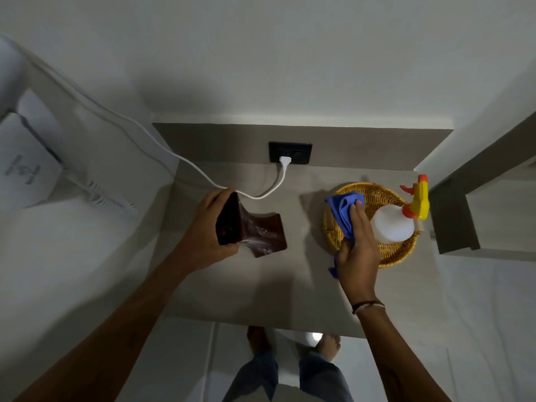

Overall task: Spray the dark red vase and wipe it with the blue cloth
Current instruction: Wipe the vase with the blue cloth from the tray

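Note:
The dark red vase (261,232) is tilted on its side over the small beige table (261,285), its mouth toward me. My left hand (206,230) grips it around the rim end. The blue cloth (342,211) hangs partly over the rim of a woven yellow basket (385,253) at the right. My right hand (358,248) holds the cloth, fingers flat on top of it. A white spray bottle (393,223) with a yellow and orange trigger head (417,198) lies in the basket beside that hand.
A white cable (185,162) runs from a black wall socket (290,153) across the table's back, passing close behind the vase. White bedding (72,242) lies to the left, a grey furniture piece (464,213) to the right. My feet show below the table's front edge.

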{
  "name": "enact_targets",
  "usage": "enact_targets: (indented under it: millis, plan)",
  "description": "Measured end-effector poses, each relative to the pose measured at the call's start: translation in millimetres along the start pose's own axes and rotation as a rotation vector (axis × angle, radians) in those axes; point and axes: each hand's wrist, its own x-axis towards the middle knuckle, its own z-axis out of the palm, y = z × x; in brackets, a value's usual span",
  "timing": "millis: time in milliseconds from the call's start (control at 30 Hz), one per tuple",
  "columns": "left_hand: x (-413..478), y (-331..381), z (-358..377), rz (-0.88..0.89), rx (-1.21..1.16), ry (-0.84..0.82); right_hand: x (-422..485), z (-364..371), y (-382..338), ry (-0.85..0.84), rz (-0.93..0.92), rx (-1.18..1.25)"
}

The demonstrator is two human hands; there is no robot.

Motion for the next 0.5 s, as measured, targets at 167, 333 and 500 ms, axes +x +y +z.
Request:
enact_targets:
  millis: [167, 333, 500]
  plan:
    - [-18.4, -10.9, -5.9, -0.039, -0.091, 0.066, -41.7, 5.8, -27.1, -0.121, 0.027, 0.135]
    - [-36.8, -24.5, 1.5, -0.05, -0.16, 0.073, -61.4, 19.2, -47.7, -0.217, -0.025, 0.232]
    - [-49.2, -32.1, 22.7, -0.027, -0.186, 0.075, -63.2, 36.0, -60.6, -0.26, -0.074, 0.197]
